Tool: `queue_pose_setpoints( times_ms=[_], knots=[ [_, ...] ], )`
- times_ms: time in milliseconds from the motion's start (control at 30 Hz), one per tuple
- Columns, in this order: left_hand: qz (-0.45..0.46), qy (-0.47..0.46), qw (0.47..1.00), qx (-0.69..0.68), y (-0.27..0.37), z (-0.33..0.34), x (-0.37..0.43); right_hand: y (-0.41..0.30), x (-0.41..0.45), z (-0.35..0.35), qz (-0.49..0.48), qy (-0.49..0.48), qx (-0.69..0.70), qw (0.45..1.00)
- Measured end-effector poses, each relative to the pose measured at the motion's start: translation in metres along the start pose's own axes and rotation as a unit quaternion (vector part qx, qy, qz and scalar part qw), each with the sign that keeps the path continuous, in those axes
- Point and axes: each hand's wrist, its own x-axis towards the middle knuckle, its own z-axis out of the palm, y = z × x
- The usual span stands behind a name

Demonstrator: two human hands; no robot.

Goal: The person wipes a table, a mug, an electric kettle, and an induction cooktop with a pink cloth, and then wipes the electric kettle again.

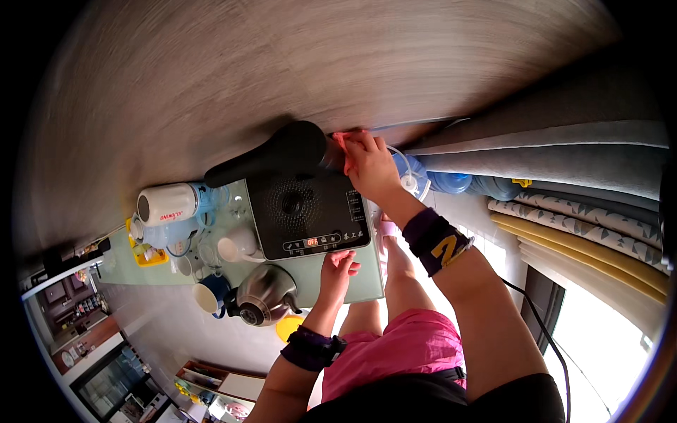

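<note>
My right hand grips a red cloth at the far right end of a black induction cooker, beside the wall. The cooker lies on a pale green glass tabletop, and its lit display bears writing. My left hand rests near the cooker's front edge, its fingers slightly curled, holding nothing. A large black rounded object rises between the cooker and the wall; I cannot tell what it is. Left of my left hand stands a stainless steel kettle.
A blue mug, a white mug, glass cups, pitchers and a white bottle crowd the table's left part. A yellow tray sits beyond them. Blue water bottles stand at the right below grey curtains.
</note>
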Motion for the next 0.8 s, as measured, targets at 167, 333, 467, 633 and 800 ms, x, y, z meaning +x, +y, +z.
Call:
queue_pose_setpoints(
  times_ms=[167, 333, 467, 633, 800],
  knots=[
    [-0.007, -0.003, 1.0, 0.013, 0.0, -0.003, -0.002, 0.009, -0.019, -0.026, 0.047, -0.045, 0.11, 0.992],
    [0.0, 0.0, 1.0, 0.006, -0.002, -0.001, -0.001, -0.001, 0.018, -0.011, 0.174, -0.069, 0.421, 0.888],
    [-0.013, 0.0, 1.0, 0.023, 0.0, -0.001, 0.0, -0.001, 0.024, 0.001, 0.101, -0.043, 0.179, 0.978],
    [-0.022, -0.001, 1.0, 0.005, 0.004, -0.001, 0.001, -0.004, 0.018, 0.006, 0.096, -0.009, 0.06, 0.994],
    [-0.024, -0.001, 1.0, 0.009, 0.003, -0.006, 0.001, -0.013, -0.022, -0.001, 0.147, 0.035, 0.064, 0.986]
  ],
)
